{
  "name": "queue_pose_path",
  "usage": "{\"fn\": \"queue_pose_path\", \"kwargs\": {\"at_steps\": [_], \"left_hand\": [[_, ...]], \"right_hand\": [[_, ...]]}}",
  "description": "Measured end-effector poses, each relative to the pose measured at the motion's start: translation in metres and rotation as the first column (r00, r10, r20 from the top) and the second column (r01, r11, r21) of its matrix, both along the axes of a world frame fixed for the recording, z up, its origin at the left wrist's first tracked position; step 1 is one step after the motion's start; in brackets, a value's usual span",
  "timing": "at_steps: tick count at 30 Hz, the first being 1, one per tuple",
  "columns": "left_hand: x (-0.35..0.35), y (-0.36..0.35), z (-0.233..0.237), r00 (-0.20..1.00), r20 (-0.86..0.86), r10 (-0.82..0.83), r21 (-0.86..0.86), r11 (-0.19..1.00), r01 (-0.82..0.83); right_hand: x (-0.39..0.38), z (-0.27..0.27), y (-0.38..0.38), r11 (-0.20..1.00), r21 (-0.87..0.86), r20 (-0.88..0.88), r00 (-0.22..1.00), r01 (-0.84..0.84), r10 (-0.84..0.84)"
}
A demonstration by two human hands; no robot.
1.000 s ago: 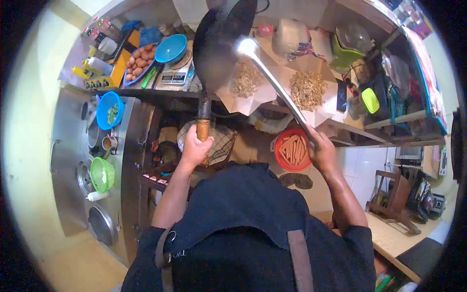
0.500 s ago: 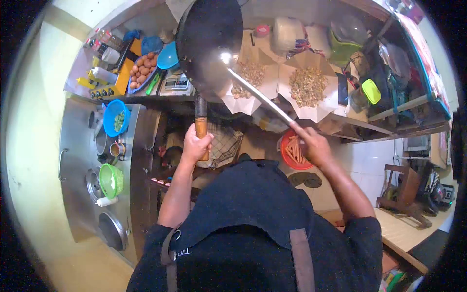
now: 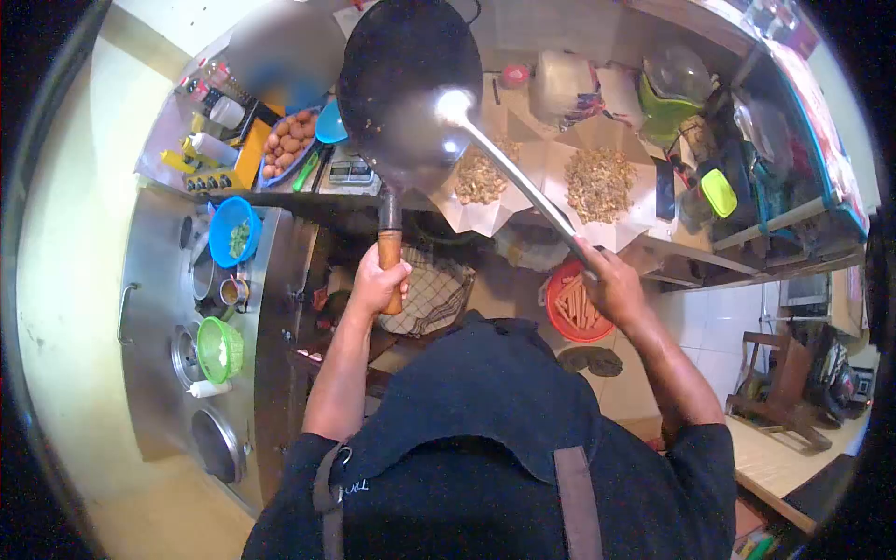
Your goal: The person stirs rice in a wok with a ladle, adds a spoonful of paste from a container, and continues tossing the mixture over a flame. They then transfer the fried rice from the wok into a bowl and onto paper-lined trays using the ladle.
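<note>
My left hand (image 3: pixel 381 280) is wrapped round the wooden handle of a black wok (image 3: pixel 401 75), which is raised at the counter's edge with a few food bits inside. My right hand (image 3: pixel 611 287) grips the long metal handle of a ladle (image 3: pixel 523 182); its bright head is at the wok's right side, blurred by glare. Right of the wok, an open paper wrapper holds a pile of chopped food (image 3: pixel 481 177), partly behind the ladle handle. A second pile of chopped food (image 3: pixel 599 185) lies on another open wrapper farther right.
Brown eggs (image 3: pixel 289 140), a blue bowl (image 3: pixel 330 123) and a small scale (image 3: pixel 351 170) are left of the wok. Blue (image 3: pixel 233 231) and green (image 3: pixel 217 350) baskets sit on the steel surface at left. A red basin (image 3: pixel 577 303) holds orange sticks below the counter. A lidded jar (image 3: pixel 717 193) stands at right.
The wok looks more face-on to the view, and the ladle head has shifted slightly right and up. The surroundings sit a little lower and farther right. Both hands keep their grips.
</note>
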State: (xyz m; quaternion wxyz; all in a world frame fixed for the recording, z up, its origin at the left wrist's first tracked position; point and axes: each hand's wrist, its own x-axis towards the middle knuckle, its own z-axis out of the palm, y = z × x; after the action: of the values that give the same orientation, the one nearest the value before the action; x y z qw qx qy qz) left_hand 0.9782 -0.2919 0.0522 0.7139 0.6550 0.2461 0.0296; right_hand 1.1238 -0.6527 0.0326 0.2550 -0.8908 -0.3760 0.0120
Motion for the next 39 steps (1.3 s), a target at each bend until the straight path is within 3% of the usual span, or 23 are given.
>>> {"fn": "queue_pose_path", "kwargs": {"at_steps": [3,5,9,11,13,15,17,19,21,22,23,25,27,29,31,33,35,37,38,39], "left_hand": [[-0.001,-0.003,-0.001,1.000,-0.001,-0.028,0.011,1.000,0.028],[-0.002,-0.002,0.003,0.998,-0.040,-0.049,0.001,0.999,0.049],[-0.008,0.007,0.004,0.999,-0.018,-0.035,-0.060,0.998,0.034],[-0.009,0.006,0.000,0.999,-0.025,-0.043,-0.055,0.998,0.042],[-0.005,0.005,-0.002,0.998,-0.014,-0.054,-0.037,0.998,0.054],[-0.005,-0.001,0.005,0.994,-0.048,-0.094,-0.059,0.994,0.091],[-0.008,-0.008,0.013,0.994,-0.091,-0.058,-0.044,0.998,0.055],[-0.006,-0.015,0.011,0.992,-0.125,-0.005,-0.015,1.000,0.003],[-0.002,-0.015,0.001,0.995,-0.080,-0.065,-0.049,0.997,0.061],[0.000,-0.020,-0.001,0.997,-0.062,-0.052,-0.034,0.998,0.050],[0.004,-0.019,-0.025,0.995,-0.062,-0.074,0.066,0.995,0.078],[0.008,-0.028,-0.028,0.999,0.045,-0.007,0.329,0.944,-0.008],[0.011,-0.029,-0.035,0.994,0.106,0.007,0.339,0.940,-0.043],[0.012,-0.023,-0.012,1.000,0.006,-0.020,0.420,0.907,0.016],[0.014,-0.011,-0.001,0.997,-0.064,-0.036,0.342,0.938,0.056],[0.017,-0.006,-0.007,0.998,-0.006,-0.059,0.410,0.910,0.056],[0.020,-0.009,-0.013,0.999,-0.005,-0.043,0.448,0.893,0.040],[0.020,-0.011,-0.004,0.999,-0.031,-0.021,0.496,0.868,0.034],[0.020,-0.008,-0.013,0.999,0.023,-0.047,0.386,0.922,0.035],[0.019,-0.005,-0.012,0.998,0.013,-0.057,0.395,0.918,0.047]], "right_hand": [[-0.004,0.020,0.040,0.998,0.005,0.002,0.999,-0.055,0.055],[0.011,-0.001,0.031,0.997,-0.020,0.015,0.997,-0.079,0.079],[0.020,-0.007,-0.008,0.969,-0.247,-0.001,1.000,-0.002,0.001],[0.005,0.006,0.002,1.000,-0.015,0.040,0.999,0.000,0.001],[0.002,0.010,0.021,1.000,0.000,0.006,1.000,-0.020,0.020],[0.006,0.007,0.037,0.992,-0.096,-0.040,0.996,-0.078,0.074],[0.017,-0.010,0.013,0.977,-0.215,-0.051,0.999,-0.007,-0.004],[0.016,-0.024,-0.016,0.991,-0.133,-0.099,0.994,0.026,-0.040],[0.003,-0.015,-0.019,0.998,-0.039,-0.131,0.989,0.058,-0.063],[-0.009,-0.003,-0.010,0.995,0.037,-0.132,0.988,0.088,-0.082],[-0.014,0.008,0.003,0.998,0.010,-0.125,0.990,0.060,-0.058],[-0.030,0.022,0.027,0.983,0.104,-0.212,0.969,0.153,-0.128],[-0.038,0.018,0.035,0.982,0.110,-0.137,0.981,0.154,-0.138],[-0.034,0.001,0.010,0.959,-0.173,-0.244,0.933,0.225,-0.263],[-0.042,-0.005,-0.013,0.976,-0.114,-0.220,0.954,0.184,-0.205],[-0.066,0.022,-0.011,0.915,-0.174,-0.308,0.863,0.363,-0.401],[-0.075,0.030,0.011,0.955,0.056,-0.140,0.949,0.291,-0.281],[-0.077,0.037,0.038,0.955,0.041,-0.194,0.940,0.295,-0.282],[-0.080,0.025,0.037,0.951,0.045,-0.211,0.933,0.307,-0.291],[-0.073,0.005,0.031,0.951,-0.059,-0.164,0.936,0.305,-0.310]]}}
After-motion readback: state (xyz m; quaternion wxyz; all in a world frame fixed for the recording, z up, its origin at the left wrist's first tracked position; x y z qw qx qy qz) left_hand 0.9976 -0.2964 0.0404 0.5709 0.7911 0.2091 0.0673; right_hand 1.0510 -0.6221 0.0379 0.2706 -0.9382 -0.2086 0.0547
